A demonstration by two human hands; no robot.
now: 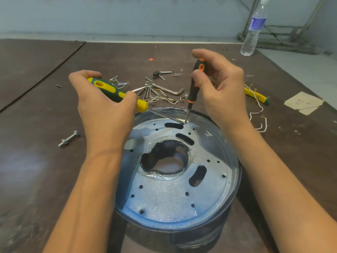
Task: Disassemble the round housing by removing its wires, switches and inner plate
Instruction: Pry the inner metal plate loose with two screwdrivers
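The round housing (235, 172) stands on the table in front of me, with the silver inner plate (164, 199) lying inside it, full of slots and holes around a large torn centre opening. My left hand (104, 110) grips a green-and-yellow screwdriver (116, 92) whose shaft slants down to the plate's far edge. My right hand (220, 88) pinches a black-and-orange screwdriver (194, 86) held nearly upright. Both tips meet at the same spot near the plate's far rim (185, 123). Removed white wires (259, 121) lie to the right of the housing.
Behind the housing lies a heap of screws, clips and an Allen key (171, 92). A bolt (69, 139) lies at the left, a second yellow tool (257, 95) and paper scrap (302, 103) at the right, a water bottle (252, 30) at the far right.
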